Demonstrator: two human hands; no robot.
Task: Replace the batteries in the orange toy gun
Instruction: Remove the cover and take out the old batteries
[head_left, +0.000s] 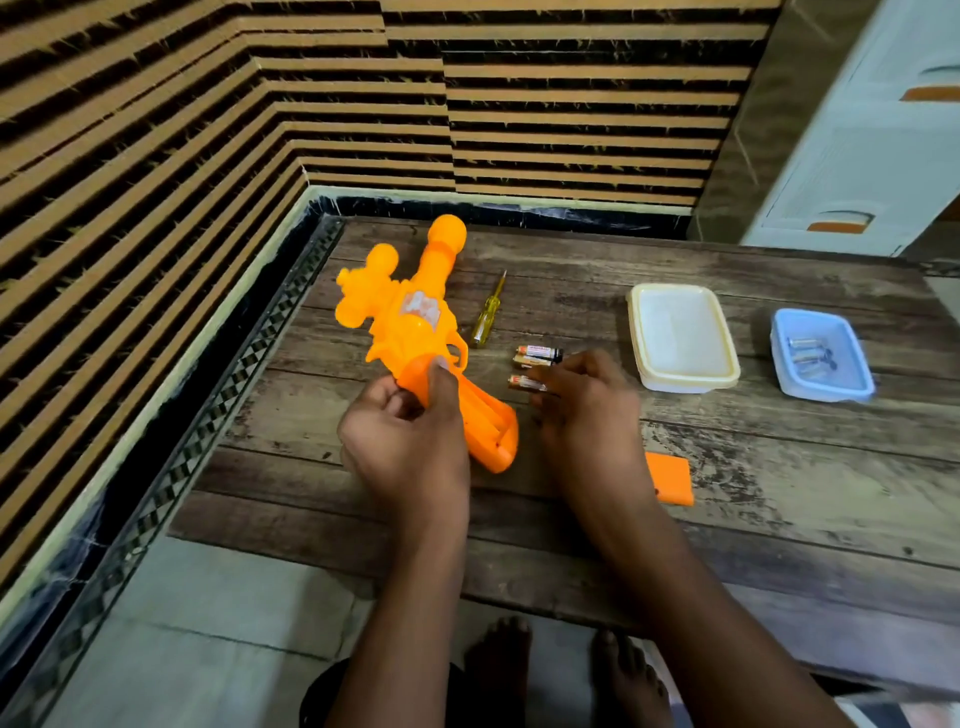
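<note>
The left hand (402, 436) grips the handle of the orange toy gun (410, 322) on the table (779, 493). The right hand (587, 405) pinches one battery (524, 383) with its fingertips, just beside two other batteries (537, 356).

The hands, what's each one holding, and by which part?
Left hand grips the orange toy gun by its handle. Right hand fingers pinch one battery at its end.
</note>
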